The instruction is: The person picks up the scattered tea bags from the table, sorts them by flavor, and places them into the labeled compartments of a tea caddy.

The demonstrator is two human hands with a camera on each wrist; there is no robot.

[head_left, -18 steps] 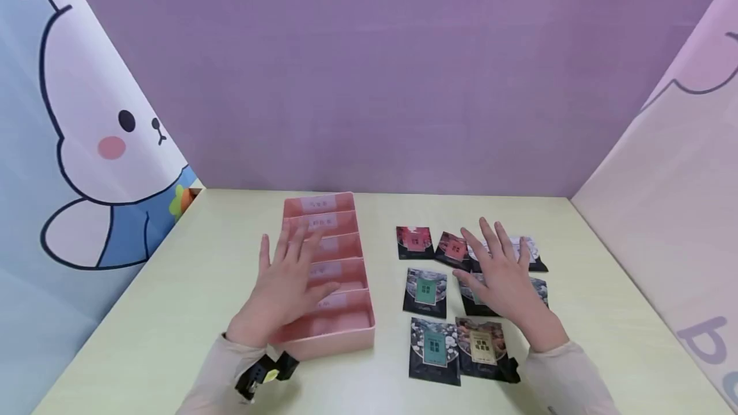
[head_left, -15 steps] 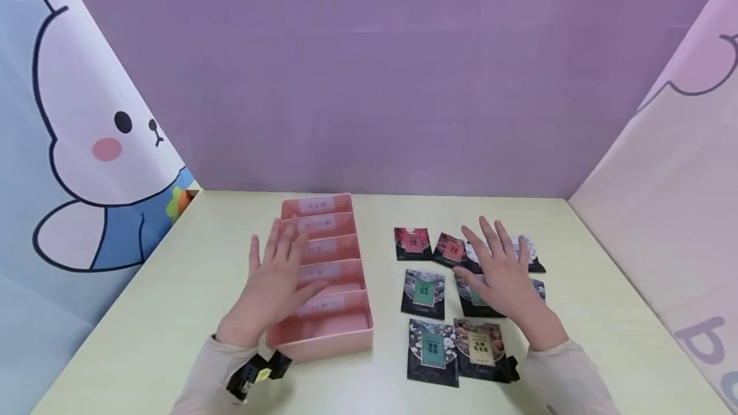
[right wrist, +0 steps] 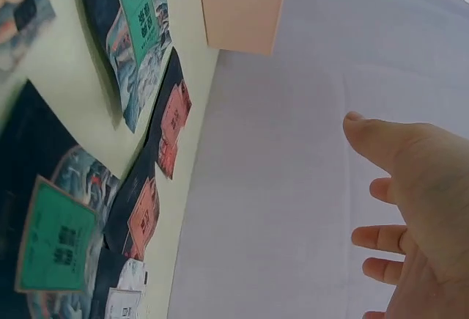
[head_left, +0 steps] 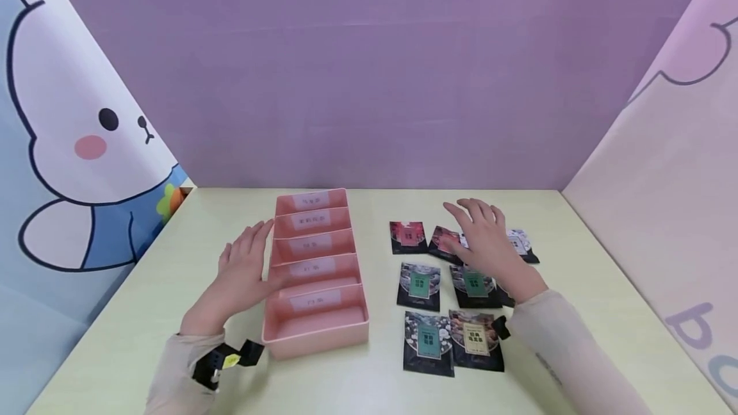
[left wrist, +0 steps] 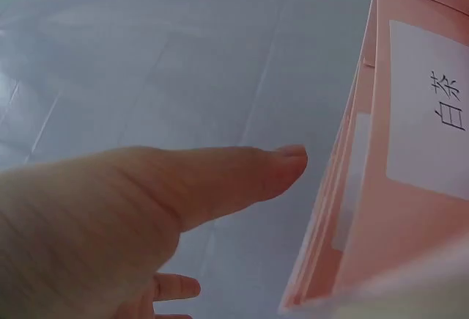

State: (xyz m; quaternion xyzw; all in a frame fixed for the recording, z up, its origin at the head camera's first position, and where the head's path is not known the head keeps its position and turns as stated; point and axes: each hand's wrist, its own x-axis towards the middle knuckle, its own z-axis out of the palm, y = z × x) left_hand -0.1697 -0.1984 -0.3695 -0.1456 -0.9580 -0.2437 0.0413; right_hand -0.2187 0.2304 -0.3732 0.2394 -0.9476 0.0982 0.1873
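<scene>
1. We see the left grip (head_left: 241, 274) with fingers stretched out and thumb apart from them, holding nothing; whether a fingertip touches the box beside it, we cannot tell.
2. Just to the right of that grip we have the pink box (head_left: 316, 341), its five compartments lined up in one column running away from us, each bearing a pale label (head_left: 315, 300) (the left wrist view shows black characters on one).
3. We see the right grip (head_left: 490, 248) spread above the packets, fingers slightly bent, thumb apart, with nothing in its hold.
4. To the left of the right grip's fingertips lies one red packet (head_left: 407, 237); another red packet (head_left: 441, 245) lies just beside its thumb, and a white-topped packet (head_left: 521, 245) shows past its right side.
5. Nearer to us than the right grip, and to its left, we find two green-labelled packets, one (head_left: 418, 285) farther left than the other (head_left: 475, 285); nearer again come a teal-labelled packet (head_left: 428, 343) and, just beside it, a beige-labelled packet (head_left: 476, 340).
6. Everything rests on the pale worktop (head_left: 127, 312); beyond both grips we see a purple wall (head_left: 357, 82).
</scene>
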